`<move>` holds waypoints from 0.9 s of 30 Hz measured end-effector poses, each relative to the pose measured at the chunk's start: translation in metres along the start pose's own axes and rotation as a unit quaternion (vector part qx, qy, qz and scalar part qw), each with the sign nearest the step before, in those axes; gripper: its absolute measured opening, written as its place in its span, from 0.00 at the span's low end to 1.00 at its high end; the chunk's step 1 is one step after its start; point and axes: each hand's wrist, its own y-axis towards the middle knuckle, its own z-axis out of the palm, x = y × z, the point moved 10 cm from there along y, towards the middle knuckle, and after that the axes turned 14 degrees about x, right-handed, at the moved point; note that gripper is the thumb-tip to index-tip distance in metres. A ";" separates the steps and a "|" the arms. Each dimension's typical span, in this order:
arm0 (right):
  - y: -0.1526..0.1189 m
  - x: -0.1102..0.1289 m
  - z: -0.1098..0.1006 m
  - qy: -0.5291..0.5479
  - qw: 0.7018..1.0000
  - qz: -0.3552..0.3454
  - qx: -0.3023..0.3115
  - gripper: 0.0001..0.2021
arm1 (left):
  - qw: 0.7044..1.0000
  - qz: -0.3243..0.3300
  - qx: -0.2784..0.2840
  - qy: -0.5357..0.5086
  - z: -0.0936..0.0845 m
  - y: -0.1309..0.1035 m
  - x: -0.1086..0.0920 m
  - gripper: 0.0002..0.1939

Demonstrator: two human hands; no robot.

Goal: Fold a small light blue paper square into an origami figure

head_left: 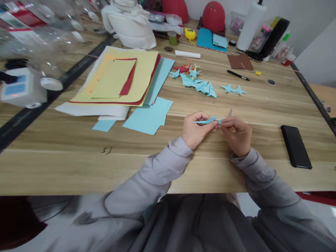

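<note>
Between my two hands is a small piece of folded light blue paper (pixel 208 120). My left hand (pixel 195 130) is closed on its left part, thumb and fingers pinching it. The fingertips of my right hand (pixel 237 134) pinch its right end. A thin grey object (pixel 230 112) sticks up behind the right fingers; its kind is hard to tell. Beyond my hands lie several folded blue paper cranes (pixel 202 85), with red and orange ones (pixel 185 68) among them. Two more blue cranes (pixel 233 89) sit just right of that group.
Left of my hands are blue sheets (pixel 149 117) and a stack of yellow paper (pixel 147 70). A black phone (pixel 296 147) lies at the right, a pen (pixel 238 75) farther back. Plastic bottles (pixel 51 71), a white bag (pixel 133 28) and a yellow tape measure (pixel 190 34) stand farther off.
</note>
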 end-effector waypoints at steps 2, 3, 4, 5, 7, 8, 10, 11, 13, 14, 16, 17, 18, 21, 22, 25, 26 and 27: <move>0.000 -0.006 0.000 0.032 0.999 0.021 -0.004 0.07 | 1.000 0.006 0.000 0.008 0.000 0.000 -0.002 0.14; 0.000 -0.008 0.000 0.047 0.998 0.031 -0.006 0.07 | 1.000 0.011 -0.002 0.009 -0.001 0.000 -0.003 0.14; -0.001 -0.010 0.000 0.059 0.997 0.039 -0.008 0.07 | 1.000 0.016 -0.005 0.008 -0.002 0.000 -0.003 0.15; -0.001 -0.011 0.000 0.067 0.997 0.045 -0.008 0.07 | 1.000 0.020 -0.008 0.008 -0.002 0.000 -0.004 0.15; 0.000 -0.013 0.001 0.083 0.995 0.053 0.000 0.06 | 0.999 0.028 -0.013 0.011 -0.004 0.000 -0.004 0.15; 0.000 -0.014 0.002 0.095 0.994 0.059 0.010 0.05 | 0.999 0.032 -0.014 0.015 -0.005 0.000 -0.005 0.15; 0.001 -0.018 0.004 0.141 0.986 0.079 0.030 0.02 | 0.999 0.038 -0.019 0.028 -0.008 0.001 -0.006 0.15; 0.001 -0.022 0.005 0.174 0.979 0.096 0.035 0.02 | 0.998 0.041 -0.020 0.036 -0.009 0.002 -0.007 0.14; 0.000 -0.033 0.007 0.249 0.957 0.141 0.036 0.04 | 0.997 0.046 -0.018 0.051 -0.009 0.002 -0.010 0.13; -0.001 -0.038 0.008 0.284 0.944 0.164 0.033 0.05 | 0.997 0.047 -0.015 0.057 -0.009 0.002 -0.011 0.12; -0.002 -0.046 0.012 0.332 0.921 0.201 0.034 0.06 | 0.997 0.044 -0.005 0.064 -0.007 0.002 -0.011 0.11; -0.003 -0.048 0.014 0.345 0.913 0.216 0.039 0.07 | 0.997 0.042 -0.003 0.064 -0.006 0.002 -0.011 0.11; -0.003 -0.049 0.017 0.352 0.907 0.228 0.049 0.08 | 0.997 0.040 -0.001 0.064 -0.006 0.002 -0.011 0.10; -0.005 -0.050 0.024 0.358 0.897 0.249 0.075 0.09 | 0.997 0.034 0.010 0.062 -0.004 0.002 -0.009 0.10; -0.005 -0.050 0.026 0.359 0.895 0.252 0.081 0.09 | 0.997 0.035 0.016 0.061 -0.003 0.002 -0.009 0.10; -0.005 -0.049 0.030 0.369 0.888 0.256 0.096 0.08 | 0.997 0.044 0.029 0.062 -0.001 0.003 -0.009 0.10; -0.006 -0.049 0.032 0.373 0.885 0.257 0.103 0.08 | 0.997 0.047 0.030 0.062 -0.001 0.003 -0.009 0.10; -0.006 -0.049 0.034 0.377 0.882 0.259 0.111 0.08 | 0.997 0.044 0.031 0.062 -0.001 0.003 -0.008 0.10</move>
